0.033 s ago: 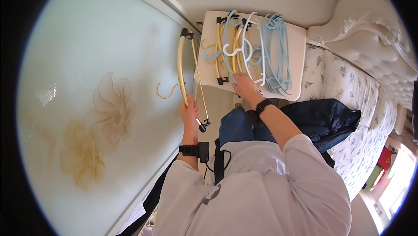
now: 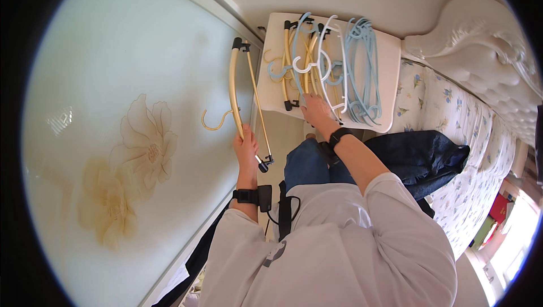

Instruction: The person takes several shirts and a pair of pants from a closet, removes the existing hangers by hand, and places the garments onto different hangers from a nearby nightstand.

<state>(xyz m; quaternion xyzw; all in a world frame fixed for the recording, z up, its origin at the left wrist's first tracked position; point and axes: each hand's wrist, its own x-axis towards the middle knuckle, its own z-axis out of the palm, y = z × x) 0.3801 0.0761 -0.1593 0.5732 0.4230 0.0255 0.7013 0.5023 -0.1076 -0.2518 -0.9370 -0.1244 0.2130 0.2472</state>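
Note:
My left hand [image 2: 245, 144] is closed around the lower end of a gold clothes hanger [image 2: 233, 78] with black end caps and a thin gold bar. This hanger stands nearly lengthwise beside the frosted panel, its hook toward the panel. My right hand [image 2: 318, 111] is at the near edge of the white table [image 2: 388, 69], its fingers bent over the near ends of hangers there; exactly which one they grip is partly hidden. Under and around it lie gold hangers [image 2: 287, 63], a white plastic hanger [image 2: 323, 72] and light blue hangers [image 2: 362, 75].
On the left is a frosted glass panel [image 2: 90, 97] with flower drawings. A bed [image 2: 435, 95] with a floral cover and a tufted white headboard [image 2: 498, 52] stands on the right. A dark garment [image 2: 421, 160] lies on the bed's near side.
The table and its hangers appear slightly farther right in the picture. Both hands keep their holds.

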